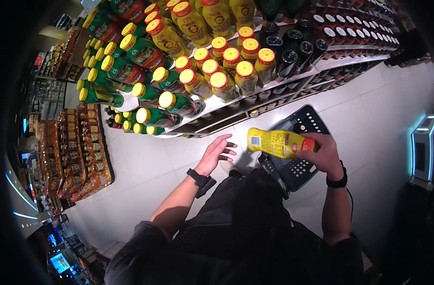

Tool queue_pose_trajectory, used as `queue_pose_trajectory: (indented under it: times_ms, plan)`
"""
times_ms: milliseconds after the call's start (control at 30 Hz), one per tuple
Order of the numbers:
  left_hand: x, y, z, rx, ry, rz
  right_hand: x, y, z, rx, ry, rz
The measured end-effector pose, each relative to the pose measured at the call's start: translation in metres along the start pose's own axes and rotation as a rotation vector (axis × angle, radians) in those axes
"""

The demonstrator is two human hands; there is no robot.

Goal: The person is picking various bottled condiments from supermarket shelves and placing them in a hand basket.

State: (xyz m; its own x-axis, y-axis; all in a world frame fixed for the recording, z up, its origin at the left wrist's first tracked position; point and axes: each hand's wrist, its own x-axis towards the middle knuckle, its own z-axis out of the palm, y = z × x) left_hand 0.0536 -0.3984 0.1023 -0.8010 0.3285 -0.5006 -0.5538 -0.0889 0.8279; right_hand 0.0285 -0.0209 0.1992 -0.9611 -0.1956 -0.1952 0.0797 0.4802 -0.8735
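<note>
My right hand (pixel 321 153) is wrapped round the red-capped end of a yellow bottle (pixel 276 142). The bottle lies sideways in the air, its base and barcode pointing left, above a dark basket (pixel 316 126) with a perforated bottom. My left hand (pixel 217 154) is held a little left of the bottle's base, apart from it, with its fingers spread and nothing in them. Upright yellow bottles (pixel 220 85) with yellow-and-red caps stand on the shelf ahead.
Green bottles with yellow caps (pixel 172 102) fill the shelf's left end; dark bottles (pixel 287 61) stand to the right. A display of packed jars (pixel 91 147) is at the left. A lit white machine (pixel 423 149) stands at the far right.
</note>
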Motion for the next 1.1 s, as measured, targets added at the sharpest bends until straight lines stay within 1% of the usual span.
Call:
queue_pose_trajectory:
  times_ms: [100, 133, 167, 200, 233, 267, 400, 500, 533, 633, 667, 767, 800, 867, 900, 933, 1033, 1067, 1100]
  plan:
    - [-0.013, 0.024, -0.005, -0.253, -0.138, 0.037, 0.002, -0.045, 0.022, 0.383, -0.138, 0.121]
    - [-0.023, 0.033, -0.009, -0.36, -0.246, 0.029, 0.008, -0.046, 0.032, 0.477, -0.205, 0.093]
    - [-0.031, 0.038, -0.017, -0.458, -0.355, 0.021, 0.014, -0.05, 0.043, 0.496, -0.185, 0.104]
    - [-0.035, 0.035, -0.025, -0.461, -0.445, 0.023, 0.018, -0.058, 0.056, 0.519, -0.166, 0.119]
    - [-0.044, 0.033, -0.034, -0.406, -0.406, 0.063, 0.024, -0.062, 0.069, 0.543, -0.148, 0.138]
    - [-0.052, 0.032, -0.042, -0.385, -0.402, 0.064, 0.031, -0.05, 0.081, 0.61, -0.164, 0.061]
    - [-0.077, 0.028, -0.072, -0.361, -0.384, 0.135, 0.041, -0.084, 0.123, 0.622, -0.133, 0.063]
    - [-0.095, 0.032, -0.093, -0.289, -0.322, 0.213, 0.043, -0.101, 0.151, 0.652, -0.087, 0.048]
    - [-0.098, 0.032, -0.103, -0.291, -0.323, 0.134, 0.043, -0.107, 0.158, 0.66, -0.08, 0.055]
    - [-0.108, 0.031, -0.107, -0.174, -0.203, 0.345, 0.046, -0.117, 0.173, 0.576, -0.059, 0.097]
    - [-0.112, 0.032, -0.108, -0.147, -0.179, 0.3, 0.046, -0.122, 0.176, 0.499, -0.015, 0.192]
    - [-0.11, 0.018, -0.116, 0.249, 0.019, 0.434, 0.045, -0.147, 0.182, 0.386, -0.045, 0.487]
    - [-0.109, 0.015, -0.114, 0.153, 0.058, 0.444, 0.045, -0.148, 0.186, 0.327, -0.074, 0.468]
    - [-0.101, 0.002, -0.125, 0.234, 0.089, 0.566, 0.042, -0.155, 0.189, 0.301, -0.112, 0.496]
    - [-0.102, 0.006, -0.128, 0.277, 0.104, 0.626, 0.041, -0.16, 0.191, 0.277, -0.118, 0.517]
    - [-0.11, 0.014, -0.132, 0.079, 0.029, 0.289, 0.039, -0.161, 0.193, 0.273, -0.104, 0.481]
    - [-0.11, 0.015, -0.149, -0.233, -0.145, 0.036, 0.04, -0.161, 0.201, 0.229, -0.066, 0.371]
    - [-0.11, 0.014, -0.146, -0.141, -0.171, 0.054, 0.042, -0.163, 0.203, 0.194, -0.052, 0.338]
    - [-0.11, 0.011, -0.149, -0.239, -0.215, 0.001, 0.044, -0.167, 0.206, 0.163, -0.038, 0.306]
